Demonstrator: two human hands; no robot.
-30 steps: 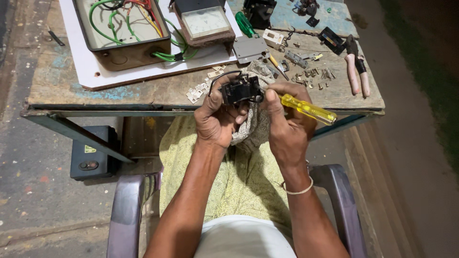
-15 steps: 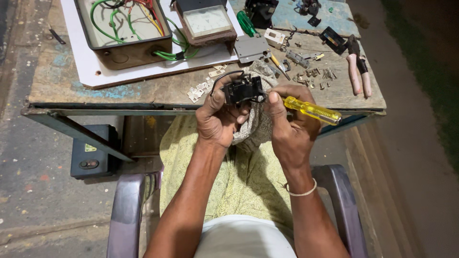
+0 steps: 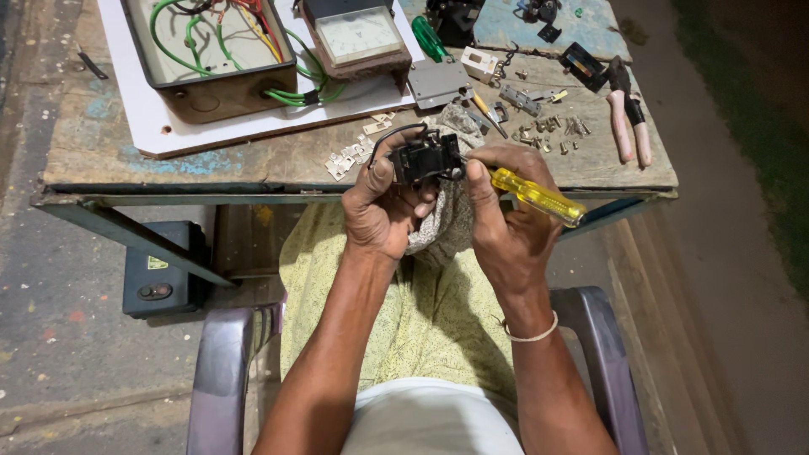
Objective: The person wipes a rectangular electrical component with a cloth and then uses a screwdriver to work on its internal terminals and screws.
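Observation:
My left hand (image 3: 379, 211) grips a small black electrical part (image 3: 425, 157) with a thin black wire looping from it, held just in front of the table's near edge. My right hand (image 3: 504, 221) holds a yellow-handled screwdriver (image 3: 538, 195), its tip pressed against the right side of the black part. Both hands are over my lap, above a patterned cloth (image 3: 447, 223) bunched under them. I sit in a purple plastic chair (image 3: 223, 362).
The worn wooden table (image 3: 211, 164) carries an open metal box with green and red wires (image 3: 215, 50), a meter with a white dial (image 3: 354, 38), a grey plate (image 3: 436, 82), scattered small metal parts (image 3: 539, 126) and red-handled pliers (image 3: 628, 122). A dark box (image 3: 160, 274) sits on the floor.
Both hands have stayed close together on the black part; the screwdriver has shifted slightly. The view has tilted a little, nothing else moved.

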